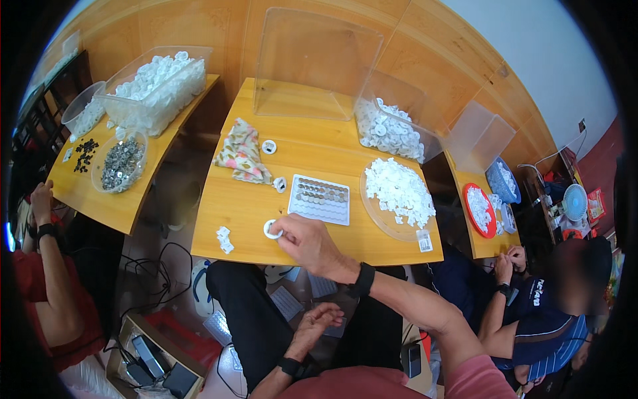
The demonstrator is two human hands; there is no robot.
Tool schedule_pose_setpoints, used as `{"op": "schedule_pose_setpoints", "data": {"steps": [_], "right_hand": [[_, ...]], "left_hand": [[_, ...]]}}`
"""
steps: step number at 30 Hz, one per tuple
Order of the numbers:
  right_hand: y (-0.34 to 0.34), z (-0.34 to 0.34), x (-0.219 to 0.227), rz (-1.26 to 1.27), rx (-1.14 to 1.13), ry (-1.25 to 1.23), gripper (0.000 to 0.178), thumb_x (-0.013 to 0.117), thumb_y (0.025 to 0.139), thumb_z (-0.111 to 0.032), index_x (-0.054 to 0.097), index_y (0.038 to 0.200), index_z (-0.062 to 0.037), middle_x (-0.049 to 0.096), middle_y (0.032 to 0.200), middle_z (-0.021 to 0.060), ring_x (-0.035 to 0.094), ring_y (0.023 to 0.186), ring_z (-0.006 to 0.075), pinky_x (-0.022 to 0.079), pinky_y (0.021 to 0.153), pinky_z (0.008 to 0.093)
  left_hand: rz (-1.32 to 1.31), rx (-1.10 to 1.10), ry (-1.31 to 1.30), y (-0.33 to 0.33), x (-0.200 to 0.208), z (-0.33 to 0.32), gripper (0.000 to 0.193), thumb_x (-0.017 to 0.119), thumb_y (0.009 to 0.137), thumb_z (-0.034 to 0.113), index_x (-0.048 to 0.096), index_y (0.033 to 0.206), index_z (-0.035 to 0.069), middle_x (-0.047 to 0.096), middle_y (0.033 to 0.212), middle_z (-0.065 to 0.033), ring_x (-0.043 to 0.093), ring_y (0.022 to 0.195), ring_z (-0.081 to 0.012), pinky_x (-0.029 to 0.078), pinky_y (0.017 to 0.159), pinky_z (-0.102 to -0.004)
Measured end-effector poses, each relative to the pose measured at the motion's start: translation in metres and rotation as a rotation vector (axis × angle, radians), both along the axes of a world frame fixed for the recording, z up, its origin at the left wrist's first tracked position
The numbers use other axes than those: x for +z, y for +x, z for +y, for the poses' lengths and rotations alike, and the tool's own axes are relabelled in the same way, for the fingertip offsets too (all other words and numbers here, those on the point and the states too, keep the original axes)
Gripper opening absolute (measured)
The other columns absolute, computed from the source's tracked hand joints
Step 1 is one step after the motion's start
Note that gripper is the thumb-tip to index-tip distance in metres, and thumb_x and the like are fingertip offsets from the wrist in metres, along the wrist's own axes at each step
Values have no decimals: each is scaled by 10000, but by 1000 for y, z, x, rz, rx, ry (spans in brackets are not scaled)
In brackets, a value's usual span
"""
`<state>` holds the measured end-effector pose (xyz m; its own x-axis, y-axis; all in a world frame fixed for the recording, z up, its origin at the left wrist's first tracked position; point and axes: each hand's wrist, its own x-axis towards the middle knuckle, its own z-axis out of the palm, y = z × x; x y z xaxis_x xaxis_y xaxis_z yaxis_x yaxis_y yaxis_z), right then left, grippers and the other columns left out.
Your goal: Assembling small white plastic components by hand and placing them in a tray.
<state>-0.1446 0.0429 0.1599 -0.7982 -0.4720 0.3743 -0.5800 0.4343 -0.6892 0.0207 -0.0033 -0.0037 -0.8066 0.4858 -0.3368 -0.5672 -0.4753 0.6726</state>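
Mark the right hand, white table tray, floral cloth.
Right hand (pixel 310 245): head view, back of the hand.
White table tray (pixel 334 216): head view, bare front part.
Floral cloth (pixel 243 155): head view, middle of its folds.

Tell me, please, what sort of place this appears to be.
Probably a small hand-assembly workshop: a clear bin heaped with white parts, a white tray of round metallic-looking pieces, and a co-worker seated at another table suggest it.

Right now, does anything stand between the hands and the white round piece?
Nothing visible for the right hand: it touches the round piece. The left hand is lower down, with the table's near edge between it and the piece.
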Motion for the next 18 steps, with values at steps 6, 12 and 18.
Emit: {"op": "schedule_pose_setpoints", "data": {"steps": [6,12,18], "right_hand": [[31,22,-1,-121,10,-165,187,593,734,56,605,884,-55,531,716,29,509,586,106,424,544,232],[60,40,-3,-122,28,-223,205,612,722,62,602,890,-55,531,718,30,520,593,112,431,544,244],[79,45,-1,-173,35,-215,189,589,747,61,600,902,-46,539,739,37,533,606,112,444,561,248]], "left_hand": [[41,238,94,-9,35,-13,213,481,928,113,559,1061,-35,623,989,-147,620,889,-215,507,825,-352],[271,575,-60,-33,90,-48,209,476,950,152,556,1058,-8,613,965,-88,597,817,-137,493,757,-277],[279,441,-48,-50,125,-61,230,506,936,128,551,1110,-15,614,966,-77,593,812,-123,494,714,-252]]}}
